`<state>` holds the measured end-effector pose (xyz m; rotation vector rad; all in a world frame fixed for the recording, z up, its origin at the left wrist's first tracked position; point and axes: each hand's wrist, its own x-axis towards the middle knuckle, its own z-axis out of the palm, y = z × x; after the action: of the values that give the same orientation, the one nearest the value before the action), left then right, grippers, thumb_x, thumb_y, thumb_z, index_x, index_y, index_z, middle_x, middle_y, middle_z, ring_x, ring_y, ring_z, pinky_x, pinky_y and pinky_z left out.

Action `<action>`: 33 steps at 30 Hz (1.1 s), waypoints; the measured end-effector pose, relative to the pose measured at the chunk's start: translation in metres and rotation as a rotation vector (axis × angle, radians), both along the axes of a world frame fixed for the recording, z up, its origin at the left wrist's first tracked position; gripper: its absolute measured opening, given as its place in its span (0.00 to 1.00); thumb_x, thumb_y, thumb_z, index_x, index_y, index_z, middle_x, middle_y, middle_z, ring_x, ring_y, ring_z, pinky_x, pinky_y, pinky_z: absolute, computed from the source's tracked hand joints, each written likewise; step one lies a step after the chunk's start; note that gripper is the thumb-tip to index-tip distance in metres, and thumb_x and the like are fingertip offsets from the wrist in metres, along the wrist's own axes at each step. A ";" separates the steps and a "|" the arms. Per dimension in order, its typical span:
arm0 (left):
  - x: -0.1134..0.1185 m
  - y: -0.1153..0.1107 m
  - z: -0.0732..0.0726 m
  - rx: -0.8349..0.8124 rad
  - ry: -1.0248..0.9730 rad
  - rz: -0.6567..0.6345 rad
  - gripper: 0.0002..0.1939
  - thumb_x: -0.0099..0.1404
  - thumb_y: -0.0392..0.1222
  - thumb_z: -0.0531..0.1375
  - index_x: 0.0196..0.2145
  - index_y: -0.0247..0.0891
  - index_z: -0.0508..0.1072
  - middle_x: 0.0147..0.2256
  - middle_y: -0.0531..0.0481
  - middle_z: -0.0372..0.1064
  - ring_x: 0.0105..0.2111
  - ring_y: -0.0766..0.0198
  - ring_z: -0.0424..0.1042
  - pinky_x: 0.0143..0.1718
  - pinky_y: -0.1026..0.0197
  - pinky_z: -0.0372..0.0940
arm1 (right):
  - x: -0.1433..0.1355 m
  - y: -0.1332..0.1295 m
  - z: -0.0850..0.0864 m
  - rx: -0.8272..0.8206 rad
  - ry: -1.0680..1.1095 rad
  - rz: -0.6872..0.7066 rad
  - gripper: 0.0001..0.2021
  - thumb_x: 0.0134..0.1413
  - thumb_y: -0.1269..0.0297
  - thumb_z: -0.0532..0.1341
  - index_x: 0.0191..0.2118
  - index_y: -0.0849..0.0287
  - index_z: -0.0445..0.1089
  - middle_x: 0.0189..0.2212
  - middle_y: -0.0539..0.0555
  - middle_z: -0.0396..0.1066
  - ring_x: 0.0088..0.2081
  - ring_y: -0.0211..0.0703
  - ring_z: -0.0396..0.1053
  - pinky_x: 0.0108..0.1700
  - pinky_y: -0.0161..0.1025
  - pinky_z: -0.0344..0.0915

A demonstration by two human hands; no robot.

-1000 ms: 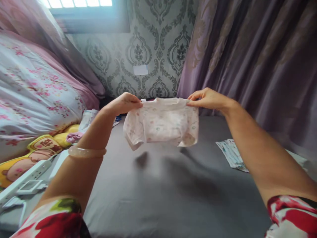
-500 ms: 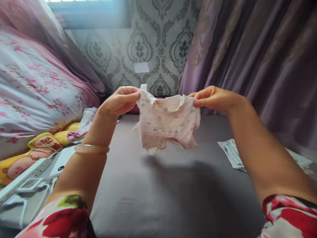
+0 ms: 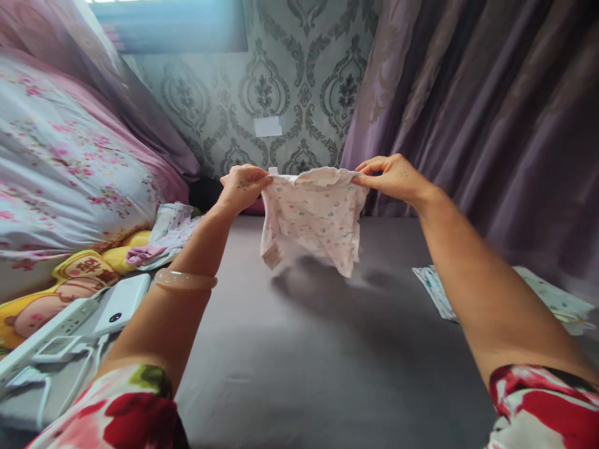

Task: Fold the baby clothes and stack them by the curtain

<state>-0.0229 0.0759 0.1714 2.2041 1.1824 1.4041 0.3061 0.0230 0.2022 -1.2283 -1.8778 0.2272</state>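
A small pale pink baby shirt with a dotted print hangs in the air, stretched between both hands. My left hand pinches its left shoulder, where a white tag sticks up beside the fingers. At the opposite shoulder, the thumb and fingers of my right hand are closed on the cloth. The neckline curves between the two grips, and the lower edge swings free above the grey bed sheet, casting a shadow on it.
Folded cloths and a pale printed cloth lie at the right. Along the left are a power strip with cables, a white power bank, a yellow cartoon pillow and crumpled clothes. Purple curtains hang at the right.
Both hands have risen slightly, and my right hand has come a little to the left. The shirt, crumpled and blurred before, now hangs flatter and more spread out.
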 end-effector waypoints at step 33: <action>0.014 0.000 -0.010 0.136 -0.108 0.111 0.13 0.65 0.49 0.54 0.38 0.40 0.73 0.28 0.52 0.69 0.30 0.64 0.67 0.31 0.65 0.60 | -0.017 0.005 -0.021 0.185 0.017 -0.143 0.26 0.53 0.36 0.57 0.34 0.57 0.72 0.28 0.52 0.72 0.31 0.42 0.67 0.33 0.38 0.62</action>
<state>-0.0086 0.0763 0.1617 2.1485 1.2210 1.6717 0.2893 0.0281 0.1809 -1.2228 -1.7449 -0.0131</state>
